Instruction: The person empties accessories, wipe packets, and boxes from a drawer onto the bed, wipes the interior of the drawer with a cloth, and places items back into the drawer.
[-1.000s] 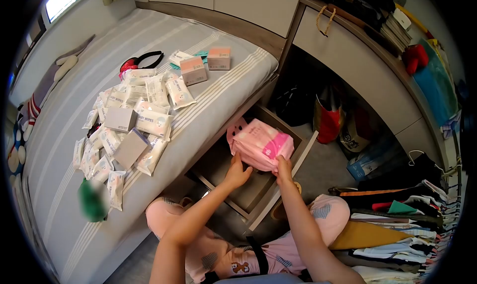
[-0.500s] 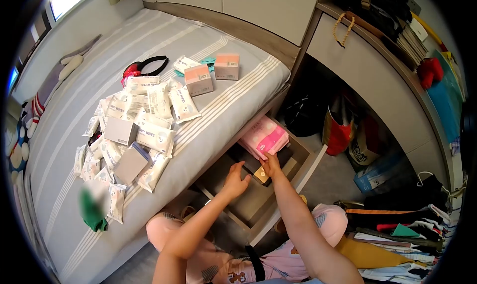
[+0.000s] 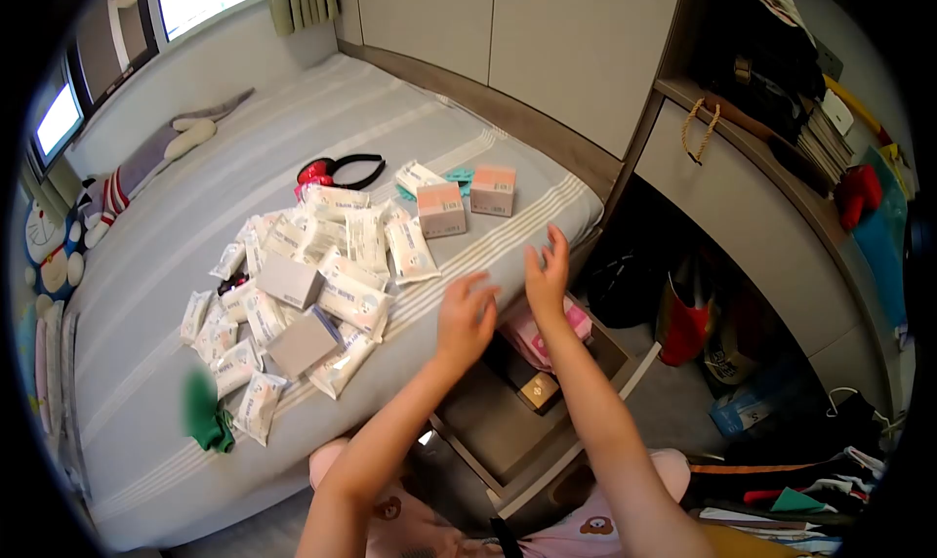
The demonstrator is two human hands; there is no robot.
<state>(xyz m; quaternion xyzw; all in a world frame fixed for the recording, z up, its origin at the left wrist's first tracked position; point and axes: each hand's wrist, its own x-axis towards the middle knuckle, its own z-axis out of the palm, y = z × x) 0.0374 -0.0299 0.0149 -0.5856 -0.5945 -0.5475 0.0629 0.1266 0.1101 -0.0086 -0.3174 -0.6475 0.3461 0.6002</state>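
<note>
My left hand (image 3: 468, 316) is raised over the bed's edge with its fingers apart and nothing in them. Beside it on the right, my right hand (image 3: 548, 270) is also open and holds nothing, above the back of the open drawer (image 3: 488, 436). A pink package (image 3: 576, 321) lies at the back of the drawer, partly hidden by my right forearm. A small gold box (image 3: 538, 391) is in front of it. On the bed, two pink-topped boxes (image 3: 442, 210) (image 3: 493, 190) are nearest my hands, with a pile of white wipes packs (image 3: 353, 295) to the left.
Two grey boxes (image 3: 290, 279) (image 3: 304, 342) rest on the pile. A black headband (image 3: 359, 171) and a green item (image 3: 207, 418) lie on the bed. Bags (image 3: 683, 319) stand under the curved desk at right, and hanging clothes (image 3: 781, 499) fill the lower right.
The pink package went down into the back of the drawer and my right hand let it go. Both hands rose toward the bed's edge. The view shifted, showing more of the windows.
</note>
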